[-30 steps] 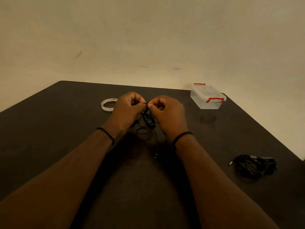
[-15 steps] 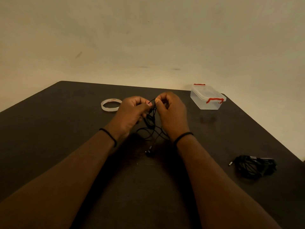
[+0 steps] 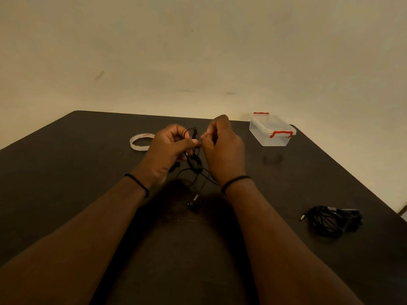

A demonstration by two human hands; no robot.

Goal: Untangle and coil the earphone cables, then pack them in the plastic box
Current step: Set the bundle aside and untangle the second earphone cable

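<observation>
The earphone cable (image 3: pixel 193 159) hangs between the two hands above the middle of the table (image 3: pixel 66 172), its loops now drawn taller than half a second ago, with one loop standing up at 12 o'clock of the knot and an earbud (image 3: pixel 193 204) trailing to the tabletop at 6 o'clock. The left hand (image 3: pixel 169 150) pinches the strands at the tangle; the right hand (image 3: pixel 222 148) has lifted and pinches a strand just beside it, where a second ago both hands sat lower and knuckle to knuckle. I judge the untangling is under way, with coiling not begun. The plastic box (image 3: pixel 272 130), lid on, waits at 2 o'clock, a second bundle of cable (image 3: pixel 332 221) lies at 4 o'clock, and a tape roll (image 3: pixel 141 142) at 10 o'clock
</observation>
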